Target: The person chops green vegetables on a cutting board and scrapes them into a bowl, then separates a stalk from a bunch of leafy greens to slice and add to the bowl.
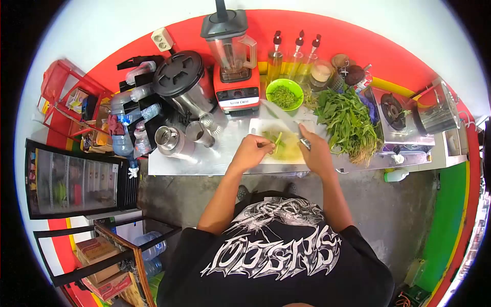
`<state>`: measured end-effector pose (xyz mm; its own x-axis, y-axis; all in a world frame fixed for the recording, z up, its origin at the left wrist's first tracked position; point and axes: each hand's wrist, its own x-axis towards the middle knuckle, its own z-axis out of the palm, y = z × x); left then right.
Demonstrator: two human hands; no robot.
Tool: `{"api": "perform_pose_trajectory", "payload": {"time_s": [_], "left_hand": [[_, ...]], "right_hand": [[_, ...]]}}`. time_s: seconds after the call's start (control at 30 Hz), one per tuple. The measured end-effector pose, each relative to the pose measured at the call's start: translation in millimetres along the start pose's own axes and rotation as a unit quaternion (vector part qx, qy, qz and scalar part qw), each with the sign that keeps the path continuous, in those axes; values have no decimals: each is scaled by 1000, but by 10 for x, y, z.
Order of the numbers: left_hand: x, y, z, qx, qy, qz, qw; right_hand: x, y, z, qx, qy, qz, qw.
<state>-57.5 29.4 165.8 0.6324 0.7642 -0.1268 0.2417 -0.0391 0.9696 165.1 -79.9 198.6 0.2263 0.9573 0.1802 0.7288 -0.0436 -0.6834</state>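
Over a white cutting board (257,124) with a yellow-green stain, my left hand (254,151) pinches thin green stems (279,139) between thumb and fingertips. A large knife (284,118) is gripped in my right hand (318,152). Its broad blade slants up and left across the board, away from the stems. Behind the board sits a lime-green bowl (297,106) holding chopped greens (283,95). To the right of my right hand lies a big bunch of leafy greens (345,120), roots toward the counter's front edge.
A red blender (237,91) and a black-lidded steel container (181,77) stand at the back left, with metal cups (199,134) before them. Pump bottles (295,57) line the wall. On the right is a gas stove (405,125). A wire-framed shelf (138,256) stands lower left.
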Motion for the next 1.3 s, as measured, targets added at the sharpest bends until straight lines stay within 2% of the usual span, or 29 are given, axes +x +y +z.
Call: {"api": "perform_pose_trajectory", "payload": {"time_s": [0.03, 0.1, 0.13, 0.17, 0.33, 0.4, 0.53, 0.67, 0.77, 0.83, 1.03, 1.13, 1.3], "left_hand": [[-24, -16, -48, 46, 3, -23, 999], [4, -298, -63, 25, 28, -27, 999], [21, -432, -66, 7, 53, -28, 998], [46, -563, -53, -14, 63, -61, 996], [285, -1097, 64, -20, 67, -100, 993], [405, -1208, 120, 37, 79, -97, 991], [533, -1337, 187, -7, 94, -154, 984], [591, -1608, 192, 29, 91, -127, 987], [530, -1618, 212, 55, 117, -145, 981], [472, -1594, 221, 69, 142, -127, 979], [365, -1566, 193, 93, 148, -155, 972], [377, -1634, 192, 40, 155, -137, 978], [394, -1643, 224, 74, 158, -135, 975]], "right_hand": [[-8, 46, -12, -1, -3, 1, 1000], [-33, 109, -30, 0, 0, 62, 998], [-63, 130, -22, -1, -3, 62, 998], [-116, 152, -11, 4, -21, 74, 997], [-388, 303, 192, 11, -83, 106, 991], [-431, 336, 288, -26, -127, 156, 979], [-562, 699, 660, 45, -66, 151, 985], [-624, 933, 930, 41, -43, 159, 985], [-665, 1095, 1158, -25, -41, 164, 985], [-654, 1133, 1258, -52, -27, 122, 991], [-505, 872, 1371, -51, -115, 131, 983], [-416, 826, 1517, -43, -141, 100, 984], [-324, 832, 1412, -26, -162, 98, 982]]}}
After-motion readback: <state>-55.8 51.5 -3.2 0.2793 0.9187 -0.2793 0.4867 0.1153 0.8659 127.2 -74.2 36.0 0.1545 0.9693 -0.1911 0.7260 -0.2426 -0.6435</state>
